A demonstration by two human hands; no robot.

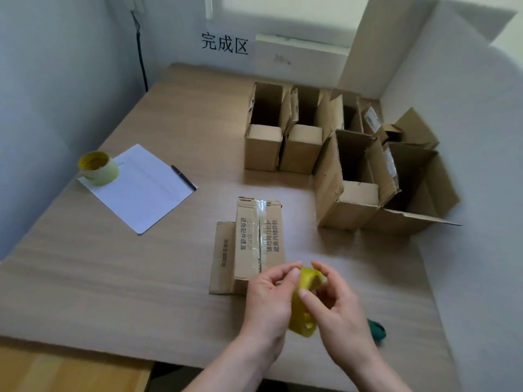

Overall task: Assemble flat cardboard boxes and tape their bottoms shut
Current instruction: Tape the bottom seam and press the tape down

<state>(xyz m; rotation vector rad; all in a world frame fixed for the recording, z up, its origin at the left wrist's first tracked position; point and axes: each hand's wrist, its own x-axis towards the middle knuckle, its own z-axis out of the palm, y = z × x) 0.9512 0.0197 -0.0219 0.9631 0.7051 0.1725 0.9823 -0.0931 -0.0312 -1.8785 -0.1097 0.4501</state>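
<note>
— Tape roll (307, 301) is partly hidden, yes? I see only a yellow curve between the two hands.

— Yes. The left hand (268, 298) curls its fingers round the roll's left side, and the right hand (336, 309) pinches at its top edge with thumb and forefinger. If a loose end of tape is lifted, I cannot tell; it is too blurred.

— And the box?

— The box (259, 241) lies just beyond the hands on the wooden table (113, 278), bottom up. A shiny clear strip runs along the middle seam. Black Chinese printing runs along both flaps, but it is too soft to read with certainty. One flap lies flat out at the left.

— Any writing that you can read?

— On the wall, large black characters (225, 45): 完成区. Below it stand the finished boxes (325, 137), brown cardboard, open at the top; some labels on them are unreadable.

— What else?

— A second yellow roll (99, 168) on a white sheet of paper (141, 190), a black pen (184, 177) at its edge, and a dark green thing (377, 331), half hidden behind the right wrist.
</note>
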